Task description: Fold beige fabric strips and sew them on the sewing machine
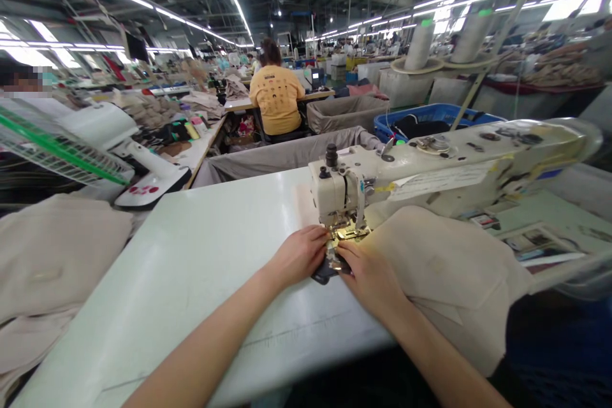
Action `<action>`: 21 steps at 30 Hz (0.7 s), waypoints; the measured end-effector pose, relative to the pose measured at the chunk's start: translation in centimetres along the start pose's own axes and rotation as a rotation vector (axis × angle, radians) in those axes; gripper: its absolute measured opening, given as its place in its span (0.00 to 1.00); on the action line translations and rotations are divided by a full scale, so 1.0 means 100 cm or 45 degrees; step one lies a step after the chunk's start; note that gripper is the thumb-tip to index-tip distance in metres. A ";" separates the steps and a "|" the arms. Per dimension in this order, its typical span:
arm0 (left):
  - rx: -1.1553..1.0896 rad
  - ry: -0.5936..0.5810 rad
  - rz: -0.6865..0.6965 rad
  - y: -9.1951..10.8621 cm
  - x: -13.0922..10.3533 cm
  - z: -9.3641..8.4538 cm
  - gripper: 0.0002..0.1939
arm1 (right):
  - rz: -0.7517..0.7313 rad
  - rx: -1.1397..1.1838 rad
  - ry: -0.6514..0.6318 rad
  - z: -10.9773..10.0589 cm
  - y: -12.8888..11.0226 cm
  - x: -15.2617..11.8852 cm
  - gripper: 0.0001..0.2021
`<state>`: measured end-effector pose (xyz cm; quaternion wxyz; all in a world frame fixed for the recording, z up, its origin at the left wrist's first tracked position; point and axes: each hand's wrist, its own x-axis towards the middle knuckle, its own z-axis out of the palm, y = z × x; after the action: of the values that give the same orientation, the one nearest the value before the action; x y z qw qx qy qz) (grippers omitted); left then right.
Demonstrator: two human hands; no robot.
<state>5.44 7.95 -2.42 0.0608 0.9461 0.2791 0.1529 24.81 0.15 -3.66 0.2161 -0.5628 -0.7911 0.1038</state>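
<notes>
1. The left hand [300, 255] is at the front of the cream-coloured metal sewing machine [415, 172]. Its fingers are bent, with the tips close to the needle area; I cannot tell whether they grasp something.
2. The right hand [375, 277] is just beside it, with its thumb and index finger near the shiny gold-coloured metal plate [351, 233] below the machine head. Whether these fingers pinch any cloth, I cannot tell.
3. The large, smooth beige fabric piece [444, 268] lies to the right of the needle area, beside the right hand and forearm. Its lower part hangs over the table's front edge.
4. The pale green, smooth tabletop [205, 242] extends to the left of the machine.
5. At the far left, folded beige cloth [57, 255] lies near a white fan with a green-edged wire guard [98, 131].
6. Farther ahead, a person in a yellow printed shirt [276, 102] sits, back to the camera.
</notes>
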 end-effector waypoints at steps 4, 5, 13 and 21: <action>-0.004 0.060 -0.005 0.000 -0.003 0.004 0.17 | -0.003 -0.007 0.059 0.006 0.000 -0.009 0.15; 0.001 0.067 0.006 0.000 -0.003 0.005 0.17 | -0.009 -0.011 0.071 0.008 0.000 -0.010 0.15; 0.040 0.066 -0.022 -0.002 -0.005 0.008 0.18 | -0.034 -0.031 0.119 0.012 0.002 -0.012 0.14; 0.068 0.081 -0.010 -0.005 -0.005 0.008 0.17 | 0.005 0.005 0.139 0.016 0.000 -0.012 0.15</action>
<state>4.99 8.08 -3.42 0.0271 0.9409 0.2887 0.1751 24.41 -0.87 -5.30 0.2599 -0.5686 -0.7769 0.0750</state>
